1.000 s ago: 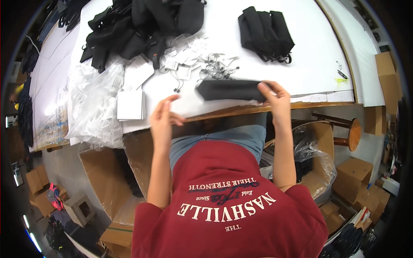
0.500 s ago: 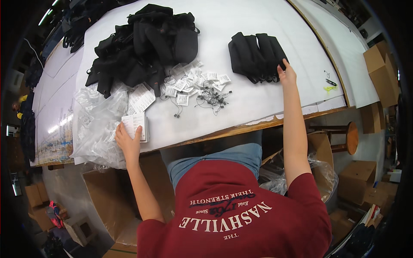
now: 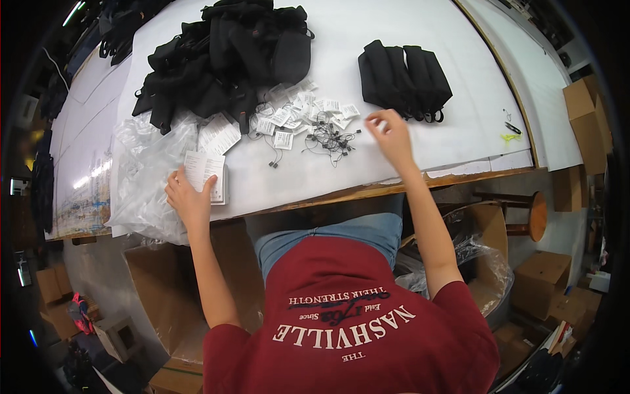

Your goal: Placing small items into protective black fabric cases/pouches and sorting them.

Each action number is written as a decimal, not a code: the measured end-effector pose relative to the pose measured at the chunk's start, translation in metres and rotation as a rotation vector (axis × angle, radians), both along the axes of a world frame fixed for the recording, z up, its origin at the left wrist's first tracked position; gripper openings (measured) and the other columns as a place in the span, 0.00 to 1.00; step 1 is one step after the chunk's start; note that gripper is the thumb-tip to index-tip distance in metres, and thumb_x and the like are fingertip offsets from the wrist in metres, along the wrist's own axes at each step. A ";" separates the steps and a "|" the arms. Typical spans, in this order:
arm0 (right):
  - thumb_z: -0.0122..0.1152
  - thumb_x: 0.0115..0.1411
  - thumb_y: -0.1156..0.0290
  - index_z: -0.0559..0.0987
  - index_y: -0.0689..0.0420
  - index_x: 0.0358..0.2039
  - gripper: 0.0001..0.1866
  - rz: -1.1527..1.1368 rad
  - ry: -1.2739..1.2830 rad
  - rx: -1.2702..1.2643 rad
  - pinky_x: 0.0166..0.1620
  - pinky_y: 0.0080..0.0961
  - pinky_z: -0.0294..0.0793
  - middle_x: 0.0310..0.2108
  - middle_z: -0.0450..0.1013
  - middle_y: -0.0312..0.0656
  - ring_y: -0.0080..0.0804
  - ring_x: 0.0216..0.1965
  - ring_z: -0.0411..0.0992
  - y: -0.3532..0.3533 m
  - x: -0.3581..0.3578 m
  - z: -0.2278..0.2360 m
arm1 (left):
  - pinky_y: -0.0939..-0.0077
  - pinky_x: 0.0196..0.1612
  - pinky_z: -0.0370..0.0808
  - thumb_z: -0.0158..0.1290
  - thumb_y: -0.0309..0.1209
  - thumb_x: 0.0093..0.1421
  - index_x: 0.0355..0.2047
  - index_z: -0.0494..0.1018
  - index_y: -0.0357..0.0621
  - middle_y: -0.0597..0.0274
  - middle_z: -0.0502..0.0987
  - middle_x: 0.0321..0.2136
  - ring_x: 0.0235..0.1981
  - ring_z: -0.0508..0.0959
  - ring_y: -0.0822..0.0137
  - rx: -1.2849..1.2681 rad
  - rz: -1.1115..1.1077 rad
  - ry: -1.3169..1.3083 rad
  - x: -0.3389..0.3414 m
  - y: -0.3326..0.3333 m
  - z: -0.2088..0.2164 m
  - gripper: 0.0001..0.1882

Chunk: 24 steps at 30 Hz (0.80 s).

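Observation:
Near the table's front edge, my left hand [image 3: 190, 200] grips a stack of white printed leaflets [image 3: 205, 172], with fingers along its left side and thumb at its right. My right hand [image 3: 392, 138] is over the white table, its fingers loosely curled and nothing visible in them. Just left of it lies a tangle of black tag strings [image 3: 333, 141], beside a heap of small white tags and packets [image 3: 305, 111]. Beyond my right hand stands a row of black fabric pouches [image 3: 405, 82]. Another printed sheet [image 3: 219, 134] lies behind the leaflet stack.
A big pile of black pouches [image 3: 226, 62] covers the table's far left-middle. Clear plastic bags [image 3: 147, 177] bunch up at the left front. Small snips [image 3: 512, 128] lie near the right edge. Below are a wooden stool [image 3: 537, 217] and cardboard boxes [image 3: 541, 279].
My right hand has left the row of black pouches and come left and nearer, toward the tag strings. The left hand stays at the leaflet stack.

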State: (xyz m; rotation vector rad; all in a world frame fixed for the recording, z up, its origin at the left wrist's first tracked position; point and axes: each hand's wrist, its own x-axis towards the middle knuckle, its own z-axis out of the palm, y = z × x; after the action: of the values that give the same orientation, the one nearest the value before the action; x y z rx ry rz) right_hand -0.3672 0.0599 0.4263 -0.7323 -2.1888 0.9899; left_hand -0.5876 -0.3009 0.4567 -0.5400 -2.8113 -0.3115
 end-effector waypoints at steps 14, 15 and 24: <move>0.62 0.51 0.71 0.76 0.56 0.25 0.05 0.531 -0.462 0.314 0.37 0.31 0.72 0.34 0.70 0.41 0.36 0.32 0.72 -0.071 -0.083 0.021 | 0.59 0.47 0.65 0.63 0.36 0.49 0.36 0.65 0.38 0.51 0.69 0.43 0.46 0.69 0.51 0.096 -0.106 0.043 -0.010 0.001 0.017 0.22; 0.62 0.51 0.71 0.76 0.56 0.25 0.05 0.533 -0.460 0.316 0.37 0.31 0.72 0.34 0.70 0.41 0.36 0.32 0.72 -0.066 -0.083 0.032 | 0.63 0.44 0.66 0.61 0.34 0.52 0.34 0.64 0.38 0.50 0.70 0.39 0.42 0.70 0.52 0.161 -0.059 -0.141 -0.011 0.002 0.026 0.19; 0.51 0.61 0.78 0.68 0.60 0.35 0.03 0.422 0.506 -0.433 0.27 0.14 0.65 0.25 0.72 0.38 0.18 0.22 0.67 -0.044 -0.066 0.129 | 0.77 0.46 0.65 0.48 0.33 0.64 0.41 0.62 0.38 0.58 0.69 0.37 0.40 0.68 0.70 1.022 -0.240 -0.626 0.021 0.017 0.062 0.12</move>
State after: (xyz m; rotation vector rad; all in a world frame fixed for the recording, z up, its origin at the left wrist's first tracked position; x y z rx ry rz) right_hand -0.4329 0.0158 0.5549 -0.1517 -1.7229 1.6866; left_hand -0.5668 -0.2837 0.5185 -0.5621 -2.5485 -2.0885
